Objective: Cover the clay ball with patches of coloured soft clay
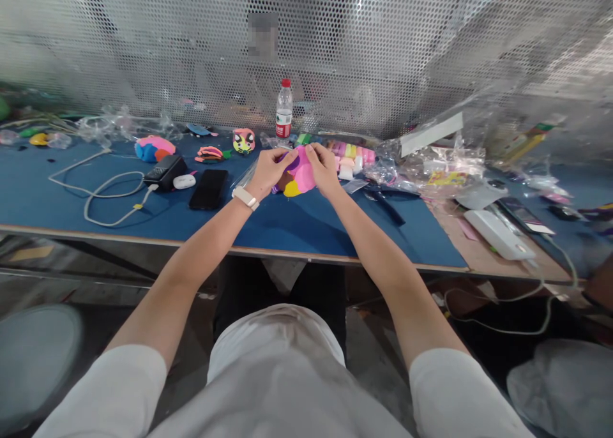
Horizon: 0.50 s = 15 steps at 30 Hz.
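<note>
Between my hands, above the blue table top, is a flattened piece of pink, yellow and purple clay [302, 175]. My left hand [269, 170] pinches its purple part at the left edge; a pale band is on that wrist. The thumb and fingers of my right hand [324, 165] close on the upper right of the pink part. Behind the hands stands a clear bottle with a red cap [284, 113]. To the left sit a painted clay face [244, 141] and a pink, blue and orange clay lump [154, 149].
A black phone [209, 189], a black charger [165, 172] with a white cable and a white case [184, 181] lie left. Clay packs [352, 152], crumpled plastic [407, 170], a dark tool [389, 208] and a white power bank [498, 234] lie right. Perforated metal [191, 48] rises behind.
</note>
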Each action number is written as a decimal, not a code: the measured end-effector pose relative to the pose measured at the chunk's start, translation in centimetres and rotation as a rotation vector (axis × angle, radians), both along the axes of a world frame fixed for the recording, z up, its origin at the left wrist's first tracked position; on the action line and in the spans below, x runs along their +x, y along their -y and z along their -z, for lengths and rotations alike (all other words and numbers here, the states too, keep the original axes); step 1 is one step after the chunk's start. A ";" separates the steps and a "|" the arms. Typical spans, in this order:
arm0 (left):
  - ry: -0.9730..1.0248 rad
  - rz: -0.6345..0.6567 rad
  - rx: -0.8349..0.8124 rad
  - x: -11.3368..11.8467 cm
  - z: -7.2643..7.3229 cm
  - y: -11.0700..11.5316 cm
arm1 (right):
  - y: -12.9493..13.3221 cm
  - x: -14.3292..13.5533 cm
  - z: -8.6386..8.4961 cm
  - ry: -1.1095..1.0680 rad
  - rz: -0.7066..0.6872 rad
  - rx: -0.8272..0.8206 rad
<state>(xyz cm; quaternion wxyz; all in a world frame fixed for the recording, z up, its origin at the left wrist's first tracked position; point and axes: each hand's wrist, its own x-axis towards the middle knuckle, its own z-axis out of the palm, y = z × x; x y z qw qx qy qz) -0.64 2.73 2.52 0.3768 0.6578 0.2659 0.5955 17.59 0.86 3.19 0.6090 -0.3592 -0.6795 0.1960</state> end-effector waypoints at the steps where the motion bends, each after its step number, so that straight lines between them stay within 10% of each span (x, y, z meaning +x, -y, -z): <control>1: -0.007 -0.009 0.007 0.0 0.0 0.0 | 0.1 0.0 0.0 0.004 0.005 0.002; 15: 0.010 0.003 0.028 0.0 0.5 -0.2 | 0.1 0.0 0.0 -0.061 0.046 -0.062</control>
